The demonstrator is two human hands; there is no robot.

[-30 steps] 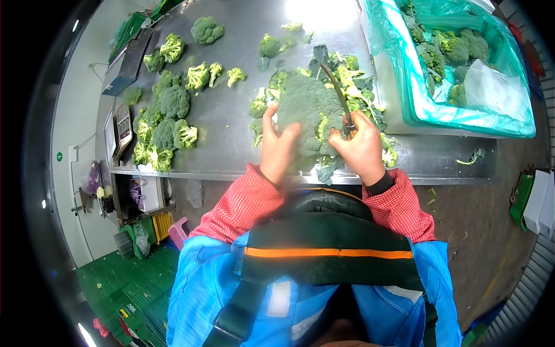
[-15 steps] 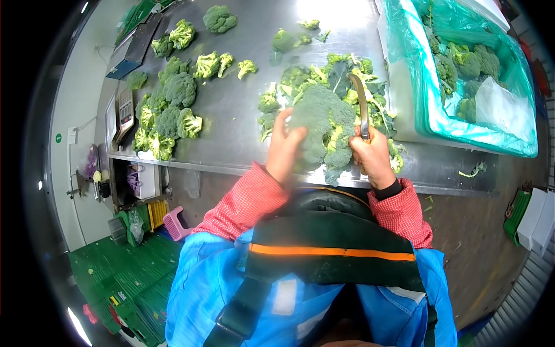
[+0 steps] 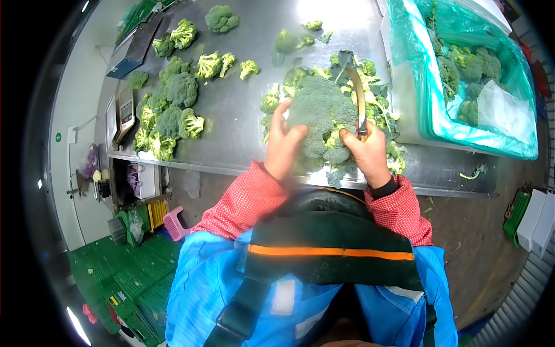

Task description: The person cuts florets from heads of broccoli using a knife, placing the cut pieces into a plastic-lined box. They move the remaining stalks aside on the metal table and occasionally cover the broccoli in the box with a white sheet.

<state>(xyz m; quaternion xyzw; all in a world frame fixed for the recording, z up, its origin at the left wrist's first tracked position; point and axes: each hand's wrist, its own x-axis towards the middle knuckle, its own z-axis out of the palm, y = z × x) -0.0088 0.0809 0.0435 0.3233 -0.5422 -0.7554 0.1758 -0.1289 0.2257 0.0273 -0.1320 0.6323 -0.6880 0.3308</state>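
A large head of broccoli (image 3: 321, 115) is held in front of me, above the near edge of the steel table. My left hand (image 3: 282, 144) grips its left side, with the thumb against the florets and some fingers hidden behind the head. In my right hand (image 3: 372, 155) is a knife with a curved blade (image 3: 358, 92), pointing up and away from me. The right thumb presses on the broccoli's right side while the other fingers wrap the handle. Beyond the head lie cut broccoli pieces and leaves (image 3: 378, 98).
Broccoli heads and florets (image 3: 173, 101) are grouped on the left of the steel table (image 3: 231, 124). A crate lined with green plastic (image 3: 430, 130) on the right contains more broccoli. A scale (image 3: 125, 107) stands at the left edge, and a pink stool (image 3: 175, 222) is below.
My right hand has shifted slightly left, and its thumb now rests on the broccoli. The head has moved a little to the left, and the knife has moved slightly left with the hand.
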